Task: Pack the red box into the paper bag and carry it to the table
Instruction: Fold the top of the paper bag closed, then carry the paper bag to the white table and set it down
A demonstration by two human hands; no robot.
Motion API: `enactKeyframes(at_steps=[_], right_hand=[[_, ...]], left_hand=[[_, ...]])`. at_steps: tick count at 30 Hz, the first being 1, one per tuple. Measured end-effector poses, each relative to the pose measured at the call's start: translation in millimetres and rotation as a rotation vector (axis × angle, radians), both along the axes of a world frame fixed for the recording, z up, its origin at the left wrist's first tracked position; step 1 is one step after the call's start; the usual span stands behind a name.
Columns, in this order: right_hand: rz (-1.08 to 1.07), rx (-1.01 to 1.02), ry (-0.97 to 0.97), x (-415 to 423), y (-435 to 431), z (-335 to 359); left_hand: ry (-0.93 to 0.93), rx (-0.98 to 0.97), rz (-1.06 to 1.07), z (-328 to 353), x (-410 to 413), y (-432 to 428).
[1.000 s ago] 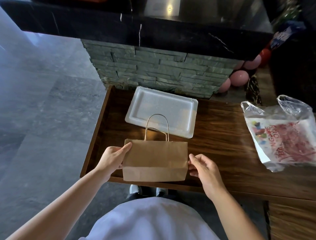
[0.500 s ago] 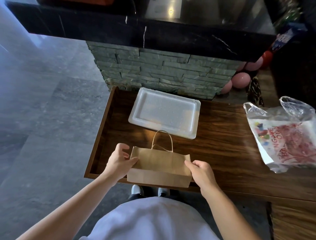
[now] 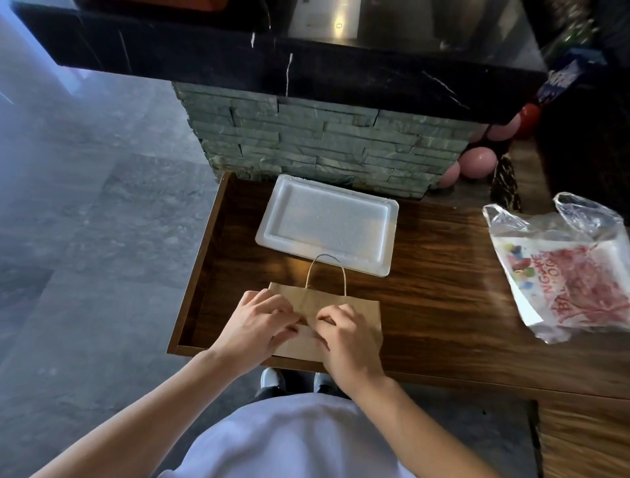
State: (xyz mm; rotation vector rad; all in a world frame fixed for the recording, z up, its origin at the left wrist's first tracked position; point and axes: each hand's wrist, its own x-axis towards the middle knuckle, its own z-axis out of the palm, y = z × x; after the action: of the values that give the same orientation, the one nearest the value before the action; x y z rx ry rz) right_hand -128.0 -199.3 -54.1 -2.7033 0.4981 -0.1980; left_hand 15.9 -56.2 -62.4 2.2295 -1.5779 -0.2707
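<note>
A flat brown paper bag [image 3: 366,315] with a twine handle [image 3: 326,273] lies on the wooden table [image 3: 443,307] near its front edge. Both hands rest on top of it, side by side. My left hand [image 3: 259,324] and my right hand [image 3: 344,341] have their fingertips curled onto the fold across the bag's middle, pinching the paper. The hands cover most of the bag's lower half. No red box is clearly in view; only a red-orange edge [image 3: 150,4] shows on the black counter at the top left.
A white foam tray [image 3: 327,228] lies just behind the bag. A clear plastic bag with red print [image 3: 562,273] sits at the table's right. Behind stands a stone-faced pillar [image 3: 324,143] under a black counter [image 3: 306,68], with pink balloons [image 3: 477,163] to its right. Grey floor lies to the left.
The bag was held upright by its two sides; it now lies flat on the table. Both hands moved from the sides onto its middle.
</note>
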Motion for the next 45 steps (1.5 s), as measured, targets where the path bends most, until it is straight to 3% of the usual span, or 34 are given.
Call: enactKeyframes(at_steps=[3,8,15,18,23,31,36,45], right_hand=[[0.026,0.015,-0.039,15.9,6.3,-1.6],[-0.015,0.043,0.061,4.4,-19.0,-10.7],[-0.194,0.137,-0.031,-49.8,-56.5,-23.7],[-0.362,0.376,-0.102,-53.0,-57.1,-30.0],[-0.622,1.036,-0.009,-54.5,-54.9,-39.5],[-0.546,1.359,0.005,-51.9,-61.7,-43.4],[-0.476,1.369,-0.065,-44.2,-63.8,-41.7],[-0.361,1.279,-0.086,-34.0,-78.1,-40.9]], left_hand=[[-0.018,0.006,-0.035,-2.3,-0.3,-8.1],[-0.022,0.041,0.071,-7.3,19.0,3.9],[0.287,-0.006,0.264,-15.5,32.0,31.7],[0.51,-0.022,0.45,-23.7,25.0,27.1],[1.066,-0.041,0.599,-35.4,17.3,23.3],[1.238,0.021,0.483,-39.4,19.9,0.6],[1.34,-0.056,0.529,-40.4,12.1,-6.8],[1.328,-0.169,0.636,-20.0,-5.7,-2.0]])
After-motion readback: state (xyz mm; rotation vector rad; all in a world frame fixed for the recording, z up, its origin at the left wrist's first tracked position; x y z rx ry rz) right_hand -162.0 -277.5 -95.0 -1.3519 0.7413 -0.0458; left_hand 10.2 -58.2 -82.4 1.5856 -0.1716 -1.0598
